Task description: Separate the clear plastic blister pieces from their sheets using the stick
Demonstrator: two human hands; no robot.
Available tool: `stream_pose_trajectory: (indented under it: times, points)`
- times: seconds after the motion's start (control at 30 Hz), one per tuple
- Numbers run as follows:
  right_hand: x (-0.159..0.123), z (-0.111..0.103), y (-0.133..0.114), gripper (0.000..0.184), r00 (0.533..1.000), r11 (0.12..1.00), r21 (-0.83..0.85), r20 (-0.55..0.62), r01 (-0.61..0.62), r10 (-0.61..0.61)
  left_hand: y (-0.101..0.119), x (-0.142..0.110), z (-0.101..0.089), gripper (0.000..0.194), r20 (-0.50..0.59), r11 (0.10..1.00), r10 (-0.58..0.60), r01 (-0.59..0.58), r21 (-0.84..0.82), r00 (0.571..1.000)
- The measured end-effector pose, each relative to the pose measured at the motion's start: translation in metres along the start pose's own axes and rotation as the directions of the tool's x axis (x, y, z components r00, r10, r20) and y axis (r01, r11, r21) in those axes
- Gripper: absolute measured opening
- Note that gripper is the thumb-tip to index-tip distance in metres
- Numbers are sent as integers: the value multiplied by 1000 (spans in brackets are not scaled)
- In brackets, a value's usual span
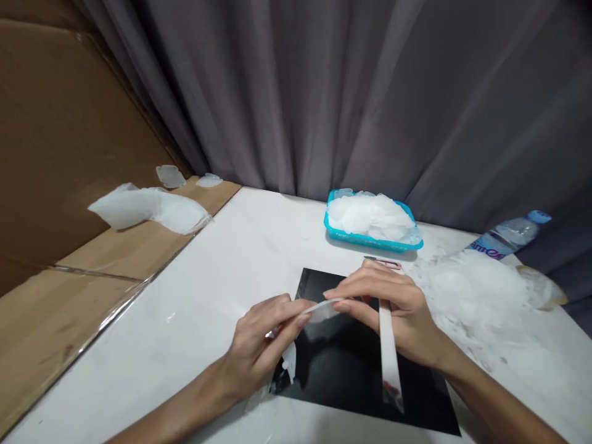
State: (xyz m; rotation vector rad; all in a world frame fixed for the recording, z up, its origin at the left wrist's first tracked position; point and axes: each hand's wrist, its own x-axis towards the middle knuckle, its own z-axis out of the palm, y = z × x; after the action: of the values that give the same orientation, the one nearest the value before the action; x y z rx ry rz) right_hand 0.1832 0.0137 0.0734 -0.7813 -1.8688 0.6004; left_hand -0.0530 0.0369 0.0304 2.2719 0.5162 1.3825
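Note:
A thin, translucent white plastic-like piece (324, 308) is stretched between my hands above a black mat (342, 376). My left hand (263, 336) pinches its left end between thumb and fingers. The opposite end sits in the fingertips of my right hand (388, 296). Under the left fingers shows a small whitish scrap (289, 362); whether it is held is unclear. A flat white stick (391, 364) with a reddish, clear-wrapped end passes beneath my right hand, which hides its upper part. Just beyond that hand appears a pinkish cutter-like tool (388, 264) with a dark tip.
Behind the mat stands a blue tray (374, 242) heaped with translucent white pieces. To the right lie a pile of similar pieces (481, 290), a tilted water bottle (509, 236) and a clear container (543, 290). Cardboard (92, 265) on the left carries a white bag-like bundle (152, 208).

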Motion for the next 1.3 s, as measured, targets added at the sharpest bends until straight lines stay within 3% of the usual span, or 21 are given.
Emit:
stream_pose_trajectory:
  times: [0.17,0.33,0.5,0.9,1.07,1.3]
  points:
    - [-5,7,3,22,997,996,-51,5,80,-80,6,-3,-2,25,8,997,-55,55,48,998]
    - [-12,13,5,22,993,990,-86,13,115,-114,3,-7,-3,29,34,996,70,-72,57,997]
    - [-15,15,6,24,984,984,-18,-15,178,-179,1,-6,-1,31,11,997,76,-76,34,997]
    - [-14,14,0,18,982,981,-49,-13,188,-188,1,-6,3,28,14,992,129,-129,11,992]
    - [-13,12,1,17,979,976,-76,6,204,-204,-4,-8,3,31,20,975,216,-217,43,976]
    - [-20,6,-8,26,956,902,-320,55,289,-287,2,4,-3,19,28,922,331,-329,204,943]
